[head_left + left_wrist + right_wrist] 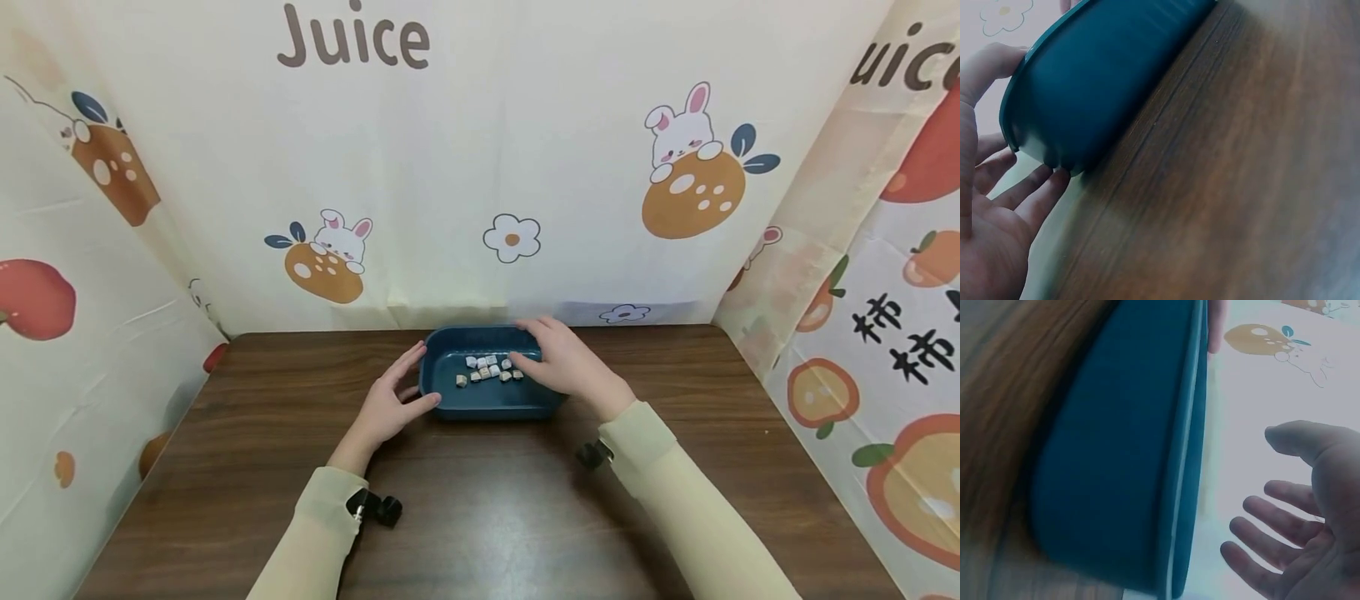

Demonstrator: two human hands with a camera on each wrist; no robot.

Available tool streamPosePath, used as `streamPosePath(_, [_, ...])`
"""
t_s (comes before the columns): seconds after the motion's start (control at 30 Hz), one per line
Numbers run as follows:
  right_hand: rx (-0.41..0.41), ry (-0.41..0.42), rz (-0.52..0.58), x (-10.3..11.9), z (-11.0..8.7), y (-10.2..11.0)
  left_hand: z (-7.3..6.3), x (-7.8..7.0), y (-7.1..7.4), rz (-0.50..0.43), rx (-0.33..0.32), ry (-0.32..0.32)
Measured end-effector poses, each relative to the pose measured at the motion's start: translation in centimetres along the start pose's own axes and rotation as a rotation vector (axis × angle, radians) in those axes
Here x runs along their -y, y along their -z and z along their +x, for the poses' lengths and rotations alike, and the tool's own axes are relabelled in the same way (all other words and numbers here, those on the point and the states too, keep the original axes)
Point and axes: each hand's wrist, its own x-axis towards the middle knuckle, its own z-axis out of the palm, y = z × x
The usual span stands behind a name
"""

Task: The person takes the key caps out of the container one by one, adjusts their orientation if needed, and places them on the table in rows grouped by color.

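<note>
A dark blue, shallow tray [495, 414] with rounded corners stands on the wooden table. In it lie several small white and beige cube-like pieces [483, 372], loosely bunched in the middle. My left hand [385, 410] is at the tray's left end. In the left wrist view its thumb [997, 62] rests at the tray's rim, while the fingertips touch the end wall lower down. Over the tray's right end is my right hand [564, 360], fingers spread and nothing in them. The right wrist view has it apart from the tray's rim [1185, 444].
A brown wooden table [480, 500] carries the tray near its back edge. Behind it hangs a pale curtain [450, 167] printed with rabbits, fruit and flowers, with more printed cloth at both sides. Each wrist wears a black strapped device [375, 507].
</note>
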Motion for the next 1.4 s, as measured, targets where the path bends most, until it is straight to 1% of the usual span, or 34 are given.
streamPosePath(0.17, [0.057, 0.015, 0.030, 0.6, 2.4, -0.7, -0.2, -0.1, 0.0, -0.005, -0.012, -0.006])
streamPosePath(0.33, [0.135, 0.046, 0.058, 0.5, 4.4, -1.9, -0.1, 0.1, 0.0, -0.021, 0.000, -0.016])
streamPosePath(0.4, [0.165, 0.052, 0.066, 0.4, 5.0, -2.4, 0.0, 0.1, -0.1, -0.030, 0.015, -0.021])
streamPosePath(0.5, [0.201, 0.038, 0.078, 0.2, 5.6, -3.1, 0.1, 0.1, -0.2, -0.028, 0.036, -0.019])
streamPosePath(0.6, [0.218, 0.023, 0.097, 0.0, 5.9, -3.8, 0.1, 0.1, -0.3, -0.021, 0.052, -0.011])
streamPosePath(0.83, [0.206, -0.036, 0.169, 0.0, 6.6, -5.3, 0.0, 0.3, -0.2, -0.027, 0.049, 0.019])
streamPosePath(1.07, [0.195, -0.125, 0.254, -0.2, 6.9, -7.0, 0.0, 0.4, 0.0, -0.047, 0.050, 0.019])
streamPosePath(1.23, [0.178, -0.144, 0.256, -0.9, 6.7, -8.0, 0.0, 0.4, -0.1, -0.050, 0.053, 0.023])
streamPosePath(1.4, [0.167, -0.156, 0.267, -1.3, 6.7, -8.6, -0.1, 0.5, -0.1, -0.052, 0.053, 0.023])
